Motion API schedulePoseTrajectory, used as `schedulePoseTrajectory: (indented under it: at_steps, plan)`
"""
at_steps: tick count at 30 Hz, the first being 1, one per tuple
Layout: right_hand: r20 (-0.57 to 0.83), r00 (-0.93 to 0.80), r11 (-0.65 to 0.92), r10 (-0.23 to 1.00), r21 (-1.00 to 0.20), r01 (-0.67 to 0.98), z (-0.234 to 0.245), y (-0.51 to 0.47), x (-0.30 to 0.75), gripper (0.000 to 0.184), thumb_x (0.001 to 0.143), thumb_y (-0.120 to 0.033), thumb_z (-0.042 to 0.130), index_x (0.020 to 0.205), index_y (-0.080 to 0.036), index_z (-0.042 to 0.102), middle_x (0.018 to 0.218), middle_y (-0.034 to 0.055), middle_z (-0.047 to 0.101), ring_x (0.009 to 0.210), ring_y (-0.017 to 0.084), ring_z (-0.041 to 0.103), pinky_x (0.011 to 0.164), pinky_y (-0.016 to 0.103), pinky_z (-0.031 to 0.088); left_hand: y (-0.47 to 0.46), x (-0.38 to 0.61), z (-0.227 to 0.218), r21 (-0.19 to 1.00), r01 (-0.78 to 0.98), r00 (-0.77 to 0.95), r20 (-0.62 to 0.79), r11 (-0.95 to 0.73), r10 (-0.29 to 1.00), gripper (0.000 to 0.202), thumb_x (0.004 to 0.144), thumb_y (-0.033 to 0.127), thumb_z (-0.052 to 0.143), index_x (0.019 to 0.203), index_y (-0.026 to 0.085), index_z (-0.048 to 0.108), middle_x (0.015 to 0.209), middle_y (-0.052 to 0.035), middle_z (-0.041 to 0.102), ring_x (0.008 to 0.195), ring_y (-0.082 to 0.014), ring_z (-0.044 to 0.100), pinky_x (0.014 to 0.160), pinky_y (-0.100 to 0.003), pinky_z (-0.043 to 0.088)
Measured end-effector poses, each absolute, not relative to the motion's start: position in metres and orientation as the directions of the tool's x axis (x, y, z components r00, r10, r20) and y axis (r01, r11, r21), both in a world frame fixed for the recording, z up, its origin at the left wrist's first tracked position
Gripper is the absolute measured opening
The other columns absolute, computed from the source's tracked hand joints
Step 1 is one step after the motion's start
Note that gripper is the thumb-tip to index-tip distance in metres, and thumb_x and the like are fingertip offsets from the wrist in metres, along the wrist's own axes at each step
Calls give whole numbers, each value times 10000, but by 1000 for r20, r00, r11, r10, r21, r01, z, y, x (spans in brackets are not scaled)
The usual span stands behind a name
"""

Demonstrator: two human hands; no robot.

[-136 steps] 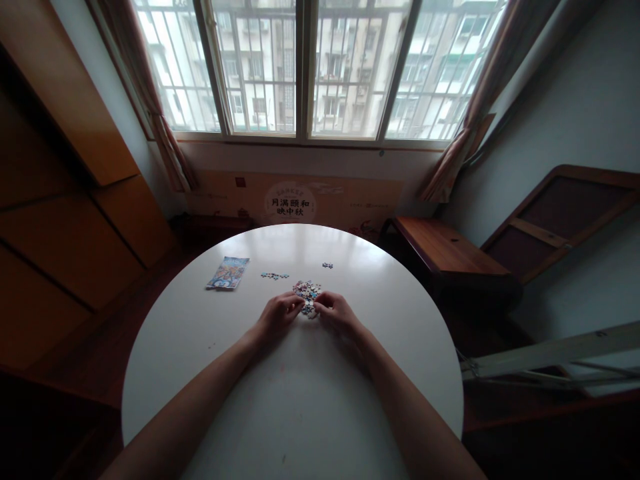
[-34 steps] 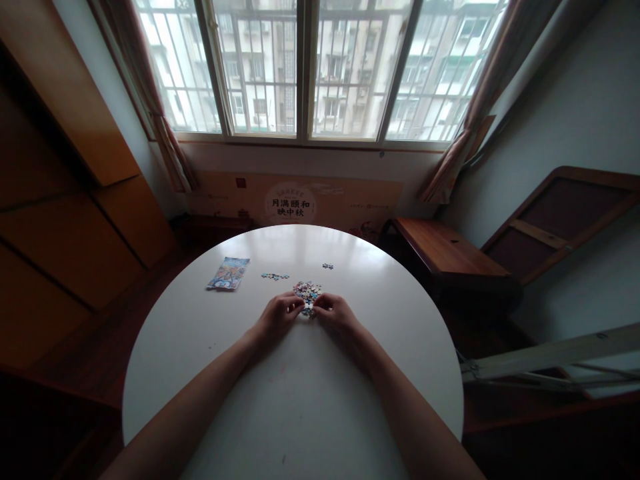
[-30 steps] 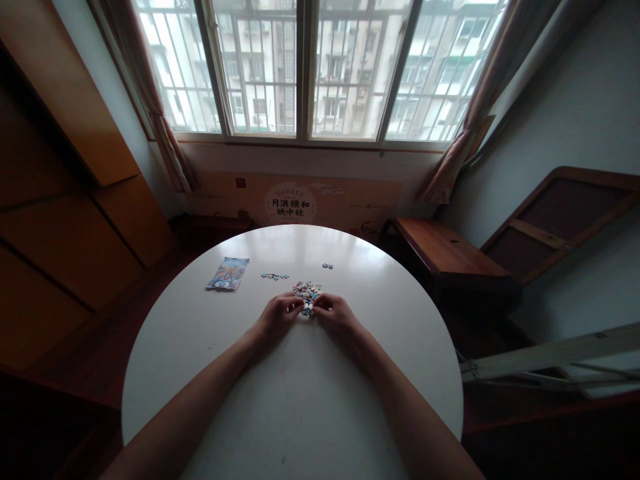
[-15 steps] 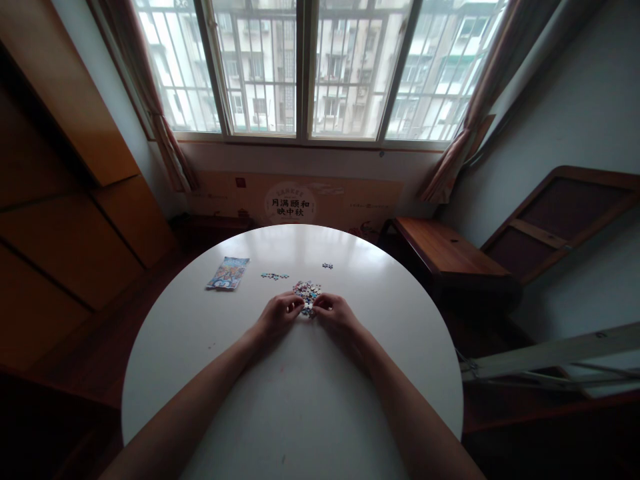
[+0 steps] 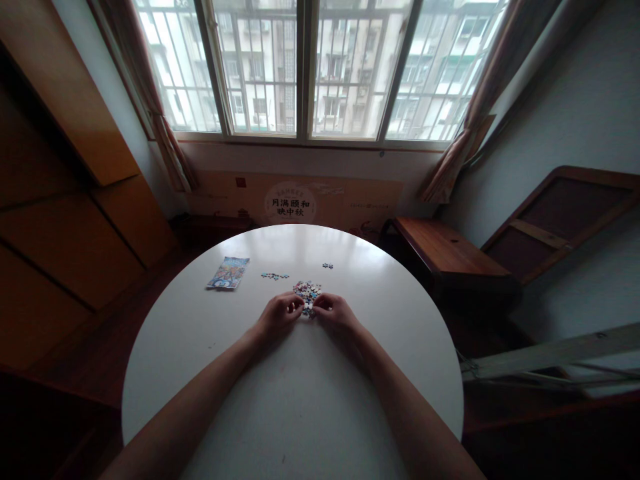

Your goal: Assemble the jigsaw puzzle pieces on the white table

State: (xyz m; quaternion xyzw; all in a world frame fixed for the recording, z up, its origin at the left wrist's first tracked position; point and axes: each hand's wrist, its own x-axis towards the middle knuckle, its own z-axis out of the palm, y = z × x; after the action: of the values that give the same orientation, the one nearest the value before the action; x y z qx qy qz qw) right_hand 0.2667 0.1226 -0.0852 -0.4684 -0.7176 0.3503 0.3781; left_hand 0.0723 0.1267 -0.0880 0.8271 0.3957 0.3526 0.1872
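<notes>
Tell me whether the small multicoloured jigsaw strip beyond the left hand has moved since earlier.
No; the multicoloured jigsaw strip keeps its place relative to the round white table.

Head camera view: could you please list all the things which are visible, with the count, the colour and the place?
Puzzle pile: many pieces, mixed colours, mid-table
Piece row: several pieces, mixed colours, left of and beyond the pile
Piece cluster: a few, mixed colours, farther right
Packet: one, blue and orange, table left
Table: one, white, centre
Window: one, pale frame, top
Curtains: two, pinkish brown, window sides
Poster: one, tan, below window
Cabinet: one, orange-brown, left
Bench: one, brown, right
Wooden panel: one, brown, far right
Pale bar: one, greyish, lower right
Left hand: one, bare, at pile's left
Right hand: one, bare, at pile's right
</notes>
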Motion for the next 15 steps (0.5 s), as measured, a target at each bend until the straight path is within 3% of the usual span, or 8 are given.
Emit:
schedulePoseTrajectory:
  at_steps: [15]
  plan:
    - [236, -264, 331, 935, -845, 419, -88, 123, 266, 118, 707, -222, 585, 735, -128, 650, 672, 26, 651, 605, 120, 555, 576, 217, 415, 126, 72, -88, 588, 527, 431, 437, -614, 789, 132, 815, 215, 543, 800, 153, 658, 713, -13, 601, 611, -93, 529, 586, -193, 421]
